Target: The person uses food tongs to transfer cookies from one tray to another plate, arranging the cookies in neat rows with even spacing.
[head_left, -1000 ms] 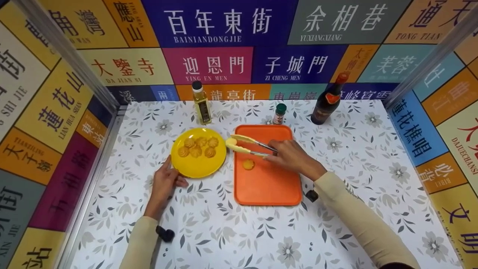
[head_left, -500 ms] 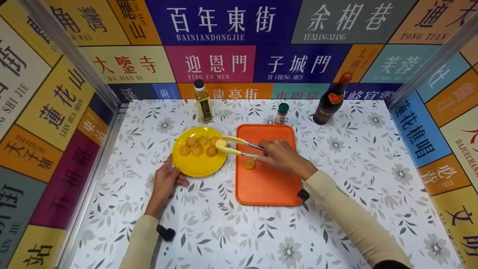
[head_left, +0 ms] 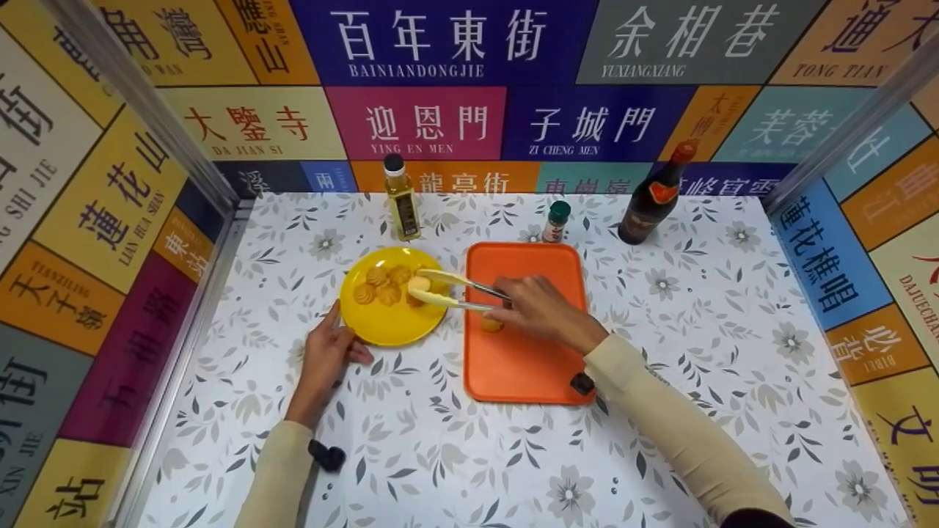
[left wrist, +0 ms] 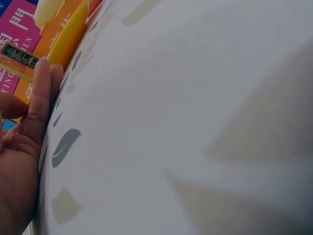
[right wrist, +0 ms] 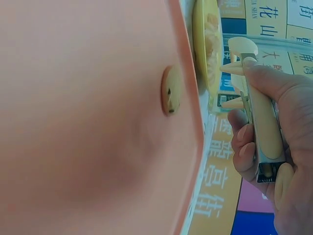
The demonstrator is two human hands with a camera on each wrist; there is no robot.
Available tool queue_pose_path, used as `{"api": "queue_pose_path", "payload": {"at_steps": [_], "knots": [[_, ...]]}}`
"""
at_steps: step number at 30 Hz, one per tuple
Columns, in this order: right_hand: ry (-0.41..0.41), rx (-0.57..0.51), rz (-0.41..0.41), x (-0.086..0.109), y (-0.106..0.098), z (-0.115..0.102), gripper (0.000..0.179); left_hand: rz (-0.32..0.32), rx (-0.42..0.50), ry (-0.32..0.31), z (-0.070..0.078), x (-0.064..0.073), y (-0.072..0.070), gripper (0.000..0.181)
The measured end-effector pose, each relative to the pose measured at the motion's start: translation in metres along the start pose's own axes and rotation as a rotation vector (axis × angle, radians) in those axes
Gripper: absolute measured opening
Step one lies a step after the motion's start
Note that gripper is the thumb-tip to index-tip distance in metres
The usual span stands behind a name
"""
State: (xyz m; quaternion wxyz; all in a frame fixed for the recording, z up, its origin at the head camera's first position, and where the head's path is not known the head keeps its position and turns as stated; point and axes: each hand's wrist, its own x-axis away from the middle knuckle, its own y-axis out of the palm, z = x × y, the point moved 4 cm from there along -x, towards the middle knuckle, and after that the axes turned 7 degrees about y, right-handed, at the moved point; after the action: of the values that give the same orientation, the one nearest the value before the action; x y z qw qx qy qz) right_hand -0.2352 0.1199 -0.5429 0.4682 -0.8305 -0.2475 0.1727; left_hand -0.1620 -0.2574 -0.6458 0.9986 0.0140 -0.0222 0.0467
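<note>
My right hand (head_left: 539, 308) grips a pair of tongs (head_left: 477, 287) with metal arms and pale yellow tips. The tips are over the right side of a yellow plate (head_left: 389, 334), with a small pale round piece between them. Several swirled golden cookies (head_left: 376, 276) lie on the plate, some partly covered by the tongs. My left hand (head_left: 329, 352) rests on the table at the plate's lower left, straight fingers at its rim. One more cookie (right wrist: 171, 90) lies on the orange tray (head_left: 524, 367), partly hidden by my right hand in the head view.
Behind the plate stands a bottle of yellow oil (head_left: 403, 209). A small green-capped jar (head_left: 555, 224) is just behind the tray, and a dark bottle with a red top (head_left: 651, 204) stands farther right. Printed panels enclose the flowered table (head_left: 455, 462) at the back and sides.
My right hand has carried the tongs leftward, from near the plate's right edge to over the cookies. My left hand has stayed at the plate's rim.
</note>
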Motion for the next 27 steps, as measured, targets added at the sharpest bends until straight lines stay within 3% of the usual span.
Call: {"api": "queue_pose_path", "payload": {"at_steps": [27], "knots": [[-0.083,-0.044,-0.078,-0.026,0.031,-0.032,0.041,0.0,-0.04,-0.019,-0.001,-0.002,-0.001,0.07]]}}
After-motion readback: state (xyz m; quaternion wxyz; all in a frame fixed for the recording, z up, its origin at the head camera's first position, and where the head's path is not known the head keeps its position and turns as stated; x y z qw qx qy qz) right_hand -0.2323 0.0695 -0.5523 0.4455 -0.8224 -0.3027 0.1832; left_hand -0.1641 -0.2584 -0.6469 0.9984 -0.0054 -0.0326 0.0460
